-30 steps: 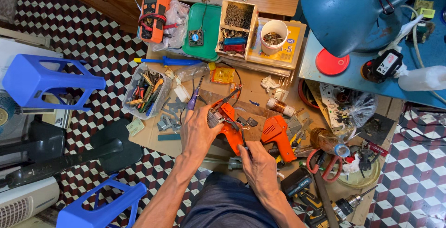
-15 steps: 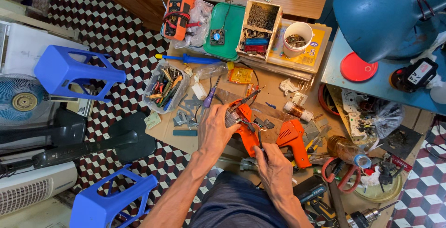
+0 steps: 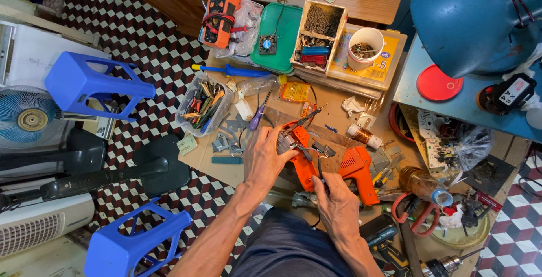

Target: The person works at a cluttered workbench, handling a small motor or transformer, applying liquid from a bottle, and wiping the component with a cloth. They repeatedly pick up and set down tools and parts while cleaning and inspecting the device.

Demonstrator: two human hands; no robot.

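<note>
On the cardboard-covered worktop (image 3: 339, 105), an opened orange tool shell (image 3: 302, 158) is gripped by the left hand (image 3: 264, 161); its lower end and wires are pinched by the right hand (image 3: 337, 201). Just right, another orange shell half (image 3: 360, 171) is laid.

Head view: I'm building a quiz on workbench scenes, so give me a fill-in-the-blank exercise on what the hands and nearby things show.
1. Both hands, left hand and right hand, work on an opened tool whose shell is ____ in colour.
2. The round lid under the blue lamp is ____.
3. The two plastic stools on the floor are ____.
4. The white cup stands on a ____ box.

Missing words: orange; red; blue; yellow
</note>
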